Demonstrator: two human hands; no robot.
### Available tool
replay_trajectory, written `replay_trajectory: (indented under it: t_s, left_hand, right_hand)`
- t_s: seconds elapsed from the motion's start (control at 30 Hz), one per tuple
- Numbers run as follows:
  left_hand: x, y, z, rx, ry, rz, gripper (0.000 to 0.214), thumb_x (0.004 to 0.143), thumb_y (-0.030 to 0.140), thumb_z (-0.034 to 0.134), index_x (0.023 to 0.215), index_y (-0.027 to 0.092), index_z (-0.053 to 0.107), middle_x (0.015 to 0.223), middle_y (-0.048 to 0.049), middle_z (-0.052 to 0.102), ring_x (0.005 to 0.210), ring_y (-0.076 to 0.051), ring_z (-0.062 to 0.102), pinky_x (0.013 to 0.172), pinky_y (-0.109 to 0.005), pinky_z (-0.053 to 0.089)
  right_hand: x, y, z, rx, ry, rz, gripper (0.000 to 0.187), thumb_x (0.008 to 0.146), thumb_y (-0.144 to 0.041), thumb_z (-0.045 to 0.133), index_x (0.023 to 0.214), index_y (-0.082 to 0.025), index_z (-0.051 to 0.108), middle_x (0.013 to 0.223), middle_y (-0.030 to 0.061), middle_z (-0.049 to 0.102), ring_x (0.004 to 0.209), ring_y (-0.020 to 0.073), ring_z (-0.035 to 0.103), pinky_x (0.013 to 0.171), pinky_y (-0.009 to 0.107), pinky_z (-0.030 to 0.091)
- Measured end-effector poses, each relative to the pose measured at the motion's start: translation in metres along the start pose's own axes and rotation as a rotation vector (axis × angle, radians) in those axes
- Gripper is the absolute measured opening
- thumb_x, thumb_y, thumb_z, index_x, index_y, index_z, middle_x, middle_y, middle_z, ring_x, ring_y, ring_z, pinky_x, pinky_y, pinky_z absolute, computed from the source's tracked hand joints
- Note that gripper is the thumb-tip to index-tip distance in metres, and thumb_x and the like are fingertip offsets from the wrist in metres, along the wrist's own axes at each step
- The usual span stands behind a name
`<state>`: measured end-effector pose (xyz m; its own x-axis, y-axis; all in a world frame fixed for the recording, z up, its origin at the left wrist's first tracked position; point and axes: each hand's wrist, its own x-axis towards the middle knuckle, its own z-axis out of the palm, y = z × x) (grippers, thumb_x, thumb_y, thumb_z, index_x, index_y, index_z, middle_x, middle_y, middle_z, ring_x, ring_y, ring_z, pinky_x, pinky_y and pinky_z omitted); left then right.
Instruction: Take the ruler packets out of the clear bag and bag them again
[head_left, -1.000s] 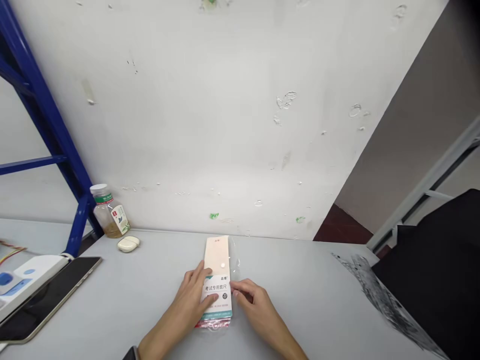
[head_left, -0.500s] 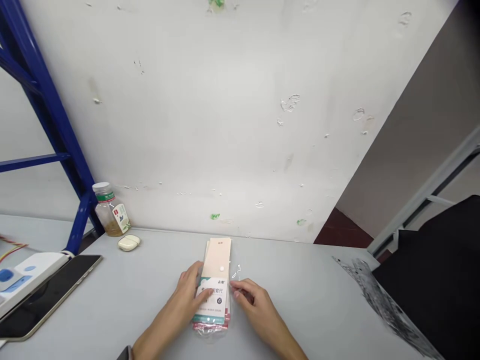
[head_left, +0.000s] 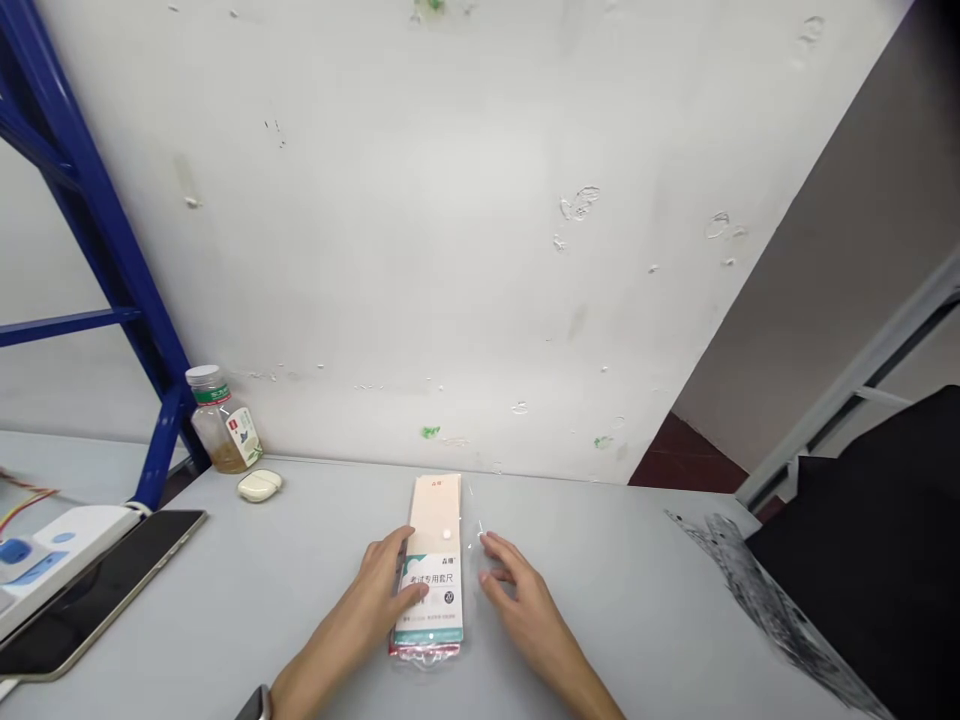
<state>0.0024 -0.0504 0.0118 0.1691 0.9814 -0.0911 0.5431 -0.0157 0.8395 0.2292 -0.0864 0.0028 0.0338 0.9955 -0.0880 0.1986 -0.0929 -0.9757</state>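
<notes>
Packaged ruler set (head_left: 433,520) is lying at lower centre of the table (head_left: 637,600), with the left hand (head_left: 367,590) resting on it and the right hand (head_left: 525,600) spreading open just beside it, apart; the slick clear wrapper (head_left: 427,655) could be slipping under uneven pressure.

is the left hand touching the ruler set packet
Touching: the head view shows the left hand with its fingers lying across the left edge of the ruler set packet.
</notes>
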Motion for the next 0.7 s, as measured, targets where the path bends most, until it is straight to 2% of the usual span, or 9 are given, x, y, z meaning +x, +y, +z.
replay_trajectory:
  t_s: [0.13,0.27,0.43,0.6,0.7]
  left_hand:
    - [0.0,0.004,0.004,-0.051,-0.055,0.024,0.061,0.078,0.035,0.061,0.134,0.022,0.044,0.133,-0.0154,0.055,0.116,-0.032,0.06,0.095,-0.046,0.05]
    - [0.0,0.002,0.013,-0.08,-0.099,0.183,0.055,0.082,0.033,0.058,0.134,0.024,0.042,0.146,-0.0128,0.045,0.126,-0.03,0.053,0.104,-0.046,0.045]
    - [-0.001,-0.005,0.02,0.138,-0.111,0.225,0.047,0.087,0.028,0.054,0.133,0.027,0.044,0.156,-0.0065,0.032,0.14,-0.028,0.036,0.113,-0.047,0.035]
    - [-0.004,-0.004,0.019,0.297,-0.094,0.295,0.04,0.091,0.029,0.049,0.13,0.028,0.049,0.156,-0.0041,0.034,0.14,-0.027,0.036,0.111,-0.045,0.039]
    - [-0.004,-0.003,0.019,0.349,-0.079,0.34,0.042,0.093,0.032,0.047,0.134,0.027,0.048,0.154,-0.0049,0.037,0.141,-0.027,0.034,0.111,-0.045,0.039]
  right_hand:
    - [0.002,0.002,0.0,0.019,0.003,-0.016,0.048,0.083,-0.036,0.061,0.13,-0.025,0.06,0.148,0.006,0.047,0.12,0.0265,0.056,0.103,0.039,0.044]
    - [0.005,0.004,-0.004,-0.002,0.01,0.002,0.053,0.083,-0.04,0.061,0.132,-0.023,0.058,0.149,0.0063,0.044,0.123,0.0278,0.054,0.103,0.039,0.044]
    - [0.008,0.001,-0.009,-0.089,-0.035,-0.025,0.055,0.084,-0.042,0.057,0.135,-0.022,0.055,0.15,0.005,0.043,0.13,0.0266,0.049,0.108,0.036,0.041]
    - [0.006,-0.004,-0.008,-0.193,-0.033,-0.034,0.052,0.087,-0.041,0.051,0.137,-0.024,0.054,0.15,0.0036,0.044,0.135,0.0262,0.044,0.112,0.037,0.038]
    - [0.003,-0.006,-0.005,-0.311,-0.012,-0.03,0.056,0.088,-0.043,0.05,0.14,-0.023,0.049,0.155,0.0038,0.035,0.142,0.0268,0.032,0.117,0.04,0.032]
